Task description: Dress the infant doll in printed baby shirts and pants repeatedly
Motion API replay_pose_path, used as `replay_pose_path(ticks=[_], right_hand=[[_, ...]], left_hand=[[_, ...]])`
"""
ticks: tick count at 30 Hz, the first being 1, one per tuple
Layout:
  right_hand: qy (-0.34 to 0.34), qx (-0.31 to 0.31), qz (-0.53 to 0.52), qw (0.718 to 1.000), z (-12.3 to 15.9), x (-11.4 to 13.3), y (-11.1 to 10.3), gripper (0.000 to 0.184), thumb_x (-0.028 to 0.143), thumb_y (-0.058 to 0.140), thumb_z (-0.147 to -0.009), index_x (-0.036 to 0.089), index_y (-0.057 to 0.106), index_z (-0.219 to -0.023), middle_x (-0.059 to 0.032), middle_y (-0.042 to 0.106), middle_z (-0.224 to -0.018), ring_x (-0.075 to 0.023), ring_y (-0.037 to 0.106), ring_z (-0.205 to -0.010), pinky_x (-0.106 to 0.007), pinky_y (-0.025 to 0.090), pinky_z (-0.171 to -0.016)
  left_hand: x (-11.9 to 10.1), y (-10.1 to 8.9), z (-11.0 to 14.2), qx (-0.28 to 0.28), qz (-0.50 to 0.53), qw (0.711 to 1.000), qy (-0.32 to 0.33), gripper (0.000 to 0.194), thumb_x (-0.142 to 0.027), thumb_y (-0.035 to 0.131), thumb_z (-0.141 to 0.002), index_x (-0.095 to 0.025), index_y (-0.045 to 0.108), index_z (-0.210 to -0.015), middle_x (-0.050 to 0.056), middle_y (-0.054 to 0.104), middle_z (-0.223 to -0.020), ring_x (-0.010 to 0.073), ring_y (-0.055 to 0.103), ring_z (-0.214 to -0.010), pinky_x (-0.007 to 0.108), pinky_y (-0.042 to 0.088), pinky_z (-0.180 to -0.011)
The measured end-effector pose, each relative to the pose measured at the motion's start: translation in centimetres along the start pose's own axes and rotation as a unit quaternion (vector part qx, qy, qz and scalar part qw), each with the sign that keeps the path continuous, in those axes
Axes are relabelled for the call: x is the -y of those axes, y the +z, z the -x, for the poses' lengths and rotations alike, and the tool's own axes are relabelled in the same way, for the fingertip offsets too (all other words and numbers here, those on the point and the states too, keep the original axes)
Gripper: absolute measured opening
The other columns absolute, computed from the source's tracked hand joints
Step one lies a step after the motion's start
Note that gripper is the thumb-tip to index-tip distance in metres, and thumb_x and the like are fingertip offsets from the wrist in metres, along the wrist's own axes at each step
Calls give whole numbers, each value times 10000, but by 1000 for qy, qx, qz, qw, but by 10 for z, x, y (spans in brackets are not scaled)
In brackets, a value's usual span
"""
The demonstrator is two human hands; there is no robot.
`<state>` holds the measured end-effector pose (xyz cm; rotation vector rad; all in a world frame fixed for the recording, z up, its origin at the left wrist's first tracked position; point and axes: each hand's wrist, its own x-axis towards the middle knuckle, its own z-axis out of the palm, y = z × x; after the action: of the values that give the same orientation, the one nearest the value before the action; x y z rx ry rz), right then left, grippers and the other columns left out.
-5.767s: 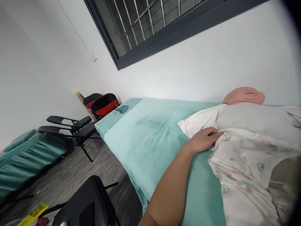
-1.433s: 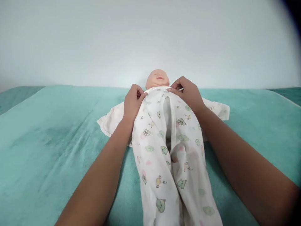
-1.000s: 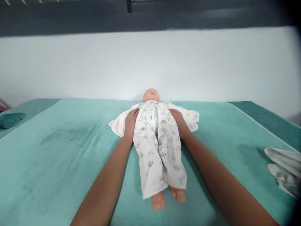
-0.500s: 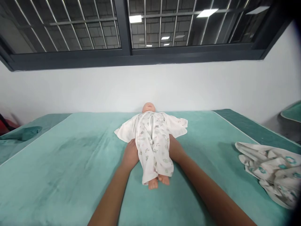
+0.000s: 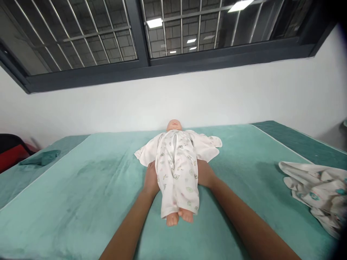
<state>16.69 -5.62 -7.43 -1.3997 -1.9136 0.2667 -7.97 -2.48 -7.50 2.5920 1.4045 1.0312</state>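
A baby doll (image 5: 174, 125) lies on its back, head toward the wall, its bare feet (image 5: 179, 216) toward me. It wears white baby clothes (image 5: 177, 177) with small printed figures; the wide sleeves are spread out to both sides. My left hand (image 5: 151, 177) holds the clothes at the doll's left-of-picture hip, closed, with the fingertips hidden behind the cloth. On the opposite hip my right hand (image 5: 205, 173) grips the clothes in the same way, its fingers tucked out of sight under the doll's side.
Green plush cloth (image 5: 94, 202) covers the padded surface. A crumpled white printed cloth (image 5: 320, 195) lies at the right. Behind stands a white wall (image 5: 121, 104) below a barred window (image 5: 146, 65). A red and black object (image 5: 12, 155) shows at far left.
The view has tilted and shifted slightly. The trouser legs have shifted a little to the left and the cloth between them looks smoother. Both hands stay at the doll's hips.
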Motion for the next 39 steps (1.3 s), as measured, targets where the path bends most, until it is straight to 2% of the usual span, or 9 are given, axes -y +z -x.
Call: replay_pose_path(ticks=[7, 10, 14, 17, 21, 29, 32, 35, 39], right_hand=[[-26, 64, 14, 998, 11, -6, -16, 179, 280, 515, -795, 206, 635, -686, -39, 686, -740, -203, 621, -700, -275, 395, -618], [70, -18, -10, 997, 16, -22, -28, 250, 278, 403, -873, 219, 645, -871, -13, 683, -808, -175, 608, -712, -264, 428, -651], [254, -157, 160, 941, 13, -55, -37, 426, 401, 502, -867, 118, 563, -1179, -177, 625, -1126, -298, 569, -1030, -383, 436, -853], [319, -131, 210, 915, 1, -71, -41, 539, 463, 574, -825, 92, 540, -1215, -239, 577, -1185, -365, 516, -1119, -454, 402, -898], [362, -97, 91, 923, -23, -78, -48, 357, 396, 640, -737, 144, 643, -990, -165, 657, -968, -308, 604, -925, -404, 434, -803], [173, -174, -100, 964, -42, -8, -48, 315, 461, 434, -879, 197, 568, -986, -41, 631, -950, -185, 575, -834, -286, 446, -710], [41, 40, -143, 988, -41, 33, -64, 227, 439, 530, -841, 222, 595, -817, -8, 625, -826, -171, 534, -736, -285, 418, -662], [16, 231, -185, 955, -57, 47, -84, 295, 472, 519, -858, 219, 624, -748, -4, 638, -762, -159, 546, -675, -275, 406, -622], [105, 12, -206, 973, -102, 31, -76, 387, 523, 460, -882, 196, 609, -738, -7, 620, -685, -151, 544, -634, -271, 379, -607]], left_hand=[[8, 5, 6, -27, -7, 998, -52, 196, -217, 505, -793, -195, 520, -599, 50, 581, -649, 202, 541, -634, 311, 381, -599], [10, 5, 6, -59, 4, 994, -97, 206, -197, 445, -828, -197, 502, -630, 17, 567, -636, 170, 519, -608, 278, 350, -578], [18, 6, 2, -107, 13, 980, -167, 187, -139, 389, -830, -201, 539, -737, 11, 601, -724, 172, 553, -693, 265, 379, -615], [24, 7, -3, -132, 9, 972, -194, 141, -138, 429, -811, -204, 553, -805, 33, 616, -837, 203, 573, -826, 301, 434, -719], [24, 8, -5, -168, -19, 961, -217, 170, -124, 464, -789, -193, 560, -911, 92, 586, -1062, 267, 522, -1068, 422, 410, -928], [20, 10, -3, -177, -93, 941, -271, 287, -95, 473, -792, -155, 535, -1066, 178, 475, -1333, 314, 427, -1275, 526, 357, -1026], [22, 12, -5, -185, -97, 938, -278, 311, -100, 473, -803, -129, 532, -1107, 210, 459, -1347, 326, 420, -1293, 526, 362, -1034], [23, 12, -7, -187, -109, 931, -295, 332, -155, 464, -851, -100, 519, -1173, 228, 454, -1350, 341, 433, -1280, 515, 389, -1012], [23, 10, -10, -162, -161, 921, -315, 407, -219, 458, -886, -56, 486, -1258, 228, 521, -1259, 339, 506, -1182, 480, 421, -961]])
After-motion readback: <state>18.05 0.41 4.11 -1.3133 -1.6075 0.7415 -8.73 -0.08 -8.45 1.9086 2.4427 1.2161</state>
